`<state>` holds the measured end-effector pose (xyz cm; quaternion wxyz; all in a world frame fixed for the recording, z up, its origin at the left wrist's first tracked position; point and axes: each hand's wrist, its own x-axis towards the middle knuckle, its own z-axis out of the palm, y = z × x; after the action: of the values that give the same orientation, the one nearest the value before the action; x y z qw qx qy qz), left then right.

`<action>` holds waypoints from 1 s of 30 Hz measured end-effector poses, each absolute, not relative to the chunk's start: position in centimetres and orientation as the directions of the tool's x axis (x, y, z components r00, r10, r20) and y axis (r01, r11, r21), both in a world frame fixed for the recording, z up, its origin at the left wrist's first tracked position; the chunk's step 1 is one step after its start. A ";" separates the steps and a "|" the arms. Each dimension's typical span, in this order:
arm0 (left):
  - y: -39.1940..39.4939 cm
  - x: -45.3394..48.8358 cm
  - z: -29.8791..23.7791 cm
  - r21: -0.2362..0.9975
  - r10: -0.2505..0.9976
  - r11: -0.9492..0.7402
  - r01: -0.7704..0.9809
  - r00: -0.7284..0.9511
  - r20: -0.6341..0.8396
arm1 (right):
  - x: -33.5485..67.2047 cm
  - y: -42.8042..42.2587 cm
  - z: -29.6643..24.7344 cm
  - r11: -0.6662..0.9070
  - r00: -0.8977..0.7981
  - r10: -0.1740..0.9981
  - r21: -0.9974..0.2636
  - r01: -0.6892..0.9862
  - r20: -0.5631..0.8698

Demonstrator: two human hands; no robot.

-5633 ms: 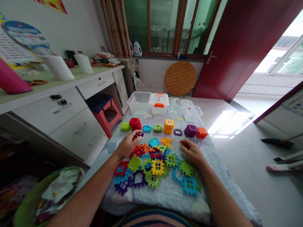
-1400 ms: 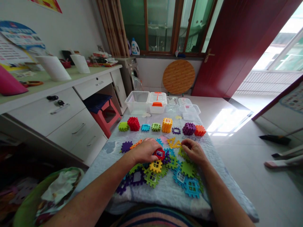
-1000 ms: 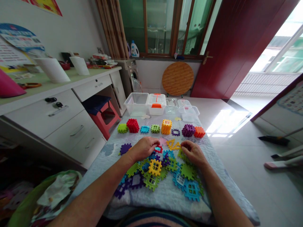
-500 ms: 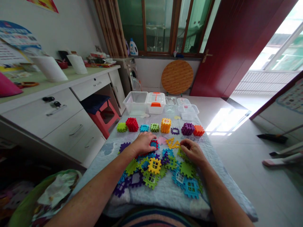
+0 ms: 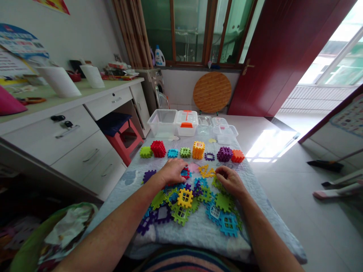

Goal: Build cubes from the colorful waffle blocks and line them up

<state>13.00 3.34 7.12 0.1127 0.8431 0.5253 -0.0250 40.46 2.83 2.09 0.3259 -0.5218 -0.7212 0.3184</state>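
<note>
My left hand (image 5: 171, 172) rests on the far side of the heap, its fingertips over a small red and blue interlocked block (image 5: 185, 173). My right hand (image 5: 230, 181) is curled just above a green waffle block (image 5: 218, 184), next to a yellow star-shaped piece (image 5: 206, 172). Whatever lies under its fingers is hidden. Between my hands spreads a heap of flat waffle blocks, with a yellow one (image 5: 185, 198) on top. Several finished cubes, such as an orange-yellow one (image 5: 198, 150), stand in a row beyond.
The blocks lie on a pale blue quilt (image 5: 198, 238). Clear plastic boxes (image 5: 162, 122) line its far end. To the left stand a white drawer unit (image 5: 59, 139) and a red stool (image 5: 124, 141). A round wooden board (image 5: 212, 92) leans by the red door (image 5: 272, 56).
My left hand has moved toward the far side of the heap, and the red piece it held now sits joined with blue. The right hand stays nearly still, and the view has shifted slightly.
</note>
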 end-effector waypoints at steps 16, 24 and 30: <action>0.5 7.8 9.9 0.247 0.860 -0.429 0.869 0.477 -0.182 | 40.5 2.8 2.2 0.255 -0.246 0.960 -0.782 0.569 0.133; 0.5 9.0 8.6 0.186 0.868 -0.426 0.885 0.458 -0.191 | 40.4 2.6 2.3 0.261 -0.240 0.959 -0.790 0.555 0.148; 0.5 9.0 8.5 0.157 0.864 -0.440 0.884 0.464 -0.196 | 40.6 2.8 2.1 0.245 -0.241 0.962 -0.793 0.557 0.128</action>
<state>8.96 0.51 8.53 0.1189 0.8474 0.5157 -0.0432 40.56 2.78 2.13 0.3197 -0.5265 -0.7213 0.3167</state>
